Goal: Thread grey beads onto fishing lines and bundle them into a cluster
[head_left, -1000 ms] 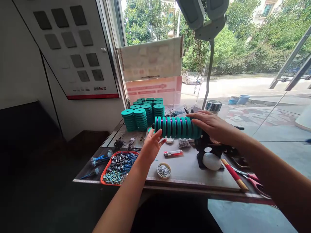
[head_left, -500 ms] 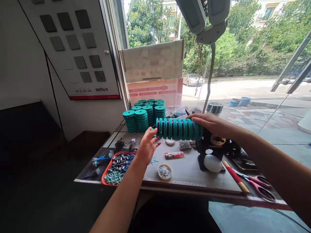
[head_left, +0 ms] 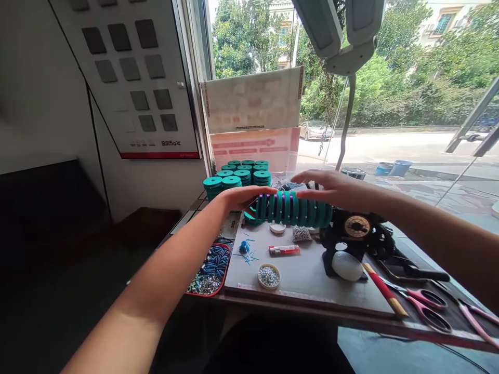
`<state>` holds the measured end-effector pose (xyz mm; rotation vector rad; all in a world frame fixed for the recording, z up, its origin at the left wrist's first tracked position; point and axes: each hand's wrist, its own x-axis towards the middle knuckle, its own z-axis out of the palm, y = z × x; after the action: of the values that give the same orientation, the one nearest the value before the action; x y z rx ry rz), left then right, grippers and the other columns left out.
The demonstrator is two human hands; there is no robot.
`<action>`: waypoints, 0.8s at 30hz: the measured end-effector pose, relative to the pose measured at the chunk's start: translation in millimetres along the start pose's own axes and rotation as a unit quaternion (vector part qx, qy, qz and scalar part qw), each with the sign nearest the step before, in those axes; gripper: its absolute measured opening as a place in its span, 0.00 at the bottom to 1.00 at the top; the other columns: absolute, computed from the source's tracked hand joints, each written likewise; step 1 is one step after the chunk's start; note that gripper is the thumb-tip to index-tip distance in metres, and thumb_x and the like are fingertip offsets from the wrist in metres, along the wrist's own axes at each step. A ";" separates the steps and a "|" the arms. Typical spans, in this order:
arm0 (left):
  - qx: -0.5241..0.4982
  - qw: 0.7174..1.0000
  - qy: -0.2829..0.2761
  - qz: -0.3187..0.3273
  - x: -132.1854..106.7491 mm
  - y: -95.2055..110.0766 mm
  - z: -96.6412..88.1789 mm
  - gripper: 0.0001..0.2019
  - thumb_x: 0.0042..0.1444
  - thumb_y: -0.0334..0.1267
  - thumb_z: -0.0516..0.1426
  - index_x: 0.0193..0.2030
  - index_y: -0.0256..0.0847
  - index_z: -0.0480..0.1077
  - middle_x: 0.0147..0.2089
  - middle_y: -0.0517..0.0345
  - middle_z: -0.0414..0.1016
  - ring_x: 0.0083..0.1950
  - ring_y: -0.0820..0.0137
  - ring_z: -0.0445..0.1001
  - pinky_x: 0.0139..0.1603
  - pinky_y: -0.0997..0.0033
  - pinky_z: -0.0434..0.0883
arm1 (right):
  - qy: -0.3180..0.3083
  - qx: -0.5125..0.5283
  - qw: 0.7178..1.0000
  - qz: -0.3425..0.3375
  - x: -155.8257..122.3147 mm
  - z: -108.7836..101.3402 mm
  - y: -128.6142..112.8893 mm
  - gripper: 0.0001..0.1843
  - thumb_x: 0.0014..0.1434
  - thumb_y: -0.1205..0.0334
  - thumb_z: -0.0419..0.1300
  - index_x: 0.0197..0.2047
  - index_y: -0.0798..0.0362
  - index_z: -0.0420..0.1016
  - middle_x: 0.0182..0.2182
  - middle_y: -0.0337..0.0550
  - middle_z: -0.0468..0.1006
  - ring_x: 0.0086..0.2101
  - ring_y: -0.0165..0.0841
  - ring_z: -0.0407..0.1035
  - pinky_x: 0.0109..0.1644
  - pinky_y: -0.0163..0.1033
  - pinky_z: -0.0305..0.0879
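A row of teal ring-shaped spools (head_left: 294, 210) sits side by side on the spindle of a black winding machine (head_left: 346, 234), with purple showing between some rings. My left hand (head_left: 251, 196) reaches over the left end of the row, fingers stretched along its top; its thumb side is partly hidden. From the right, my right hand (head_left: 327, 186) comes over the row with fingers extended and apart, the thumb side close to the spools' top. Neither hand visibly grips anything. Behind them stand stacks of similar teal spools (head_left: 232, 181). Below lies a red lighter (head_left: 284, 250).
A bowl of small beads (head_left: 268, 276) stands near the board's front edge. Left of it, a red-rimmed tray (head_left: 224, 275) holds small parts, partly behind my left arm. Pink-handled scissors (head_left: 429, 304) and a red-yellow stick (head_left: 385, 291) lie right. A lamp (head_left: 351, 62) hangs above.
My left hand has moved from beside the row's left end to over its top, fingers now reaching right. The right hand has lifted slightly, its fingers more apart. The view has shifted slightly.
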<state>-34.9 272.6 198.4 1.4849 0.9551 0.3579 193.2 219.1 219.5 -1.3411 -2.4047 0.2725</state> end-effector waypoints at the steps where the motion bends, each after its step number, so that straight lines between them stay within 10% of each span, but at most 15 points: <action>1: -0.006 1.000 -0.007 -0.010 1.4 -1.5 -1.1 0.15 0.45 0.49 0.61 0.35 0.40 0.74 0.31 0.56 0.77 0.33 0.65 0.74 0.35 0.64 0.71 | -0.034 0.004 0.999 -0.001 1.4 0.7 -3.2 0.34 0.52 0.36 0.52 0.55 0.49 0.66 0.53 0.47 0.69 0.51 0.44 0.64 0.50 0.45 0.62; 7: -0.035 0.998 -0.028 -0.047 5.6 -5.9 -4.3 0.19 0.43 0.51 0.62 0.38 0.39 0.72 0.31 0.56 0.76 0.32 0.65 0.74 0.36 0.60 0.72 | -0.177 0.020 0.984 0.006 15.4 3.2 -3.4 0.34 0.48 0.34 0.57 0.47 0.53 0.71 0.41 0.46 0.77 0.39 0.42 0.72 0.37 0.40 0.67; 24: 0.077 0.994 -0.064 -0.036 2.1 4.0 -10.9 0.25 0.50 0.60 0.52 0.46 0.43 0.69 0.42 0.54 0.75 0.48 0.60 0.71 0.49 0.54 0.68 | -0.204 0.042 0.978 0.011 15.8 -0.7 -1.0 0.38 0.48 0.34 0.56 0.53 0.55 0.66 0.48 0.48 0.73 0.45 0.42 0.69 0.42 0.38 0.67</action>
<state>-40.1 281.9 203.5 1.5882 0.9461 0.1379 185.2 232.1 224.1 -1.3830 -2.6677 0.7099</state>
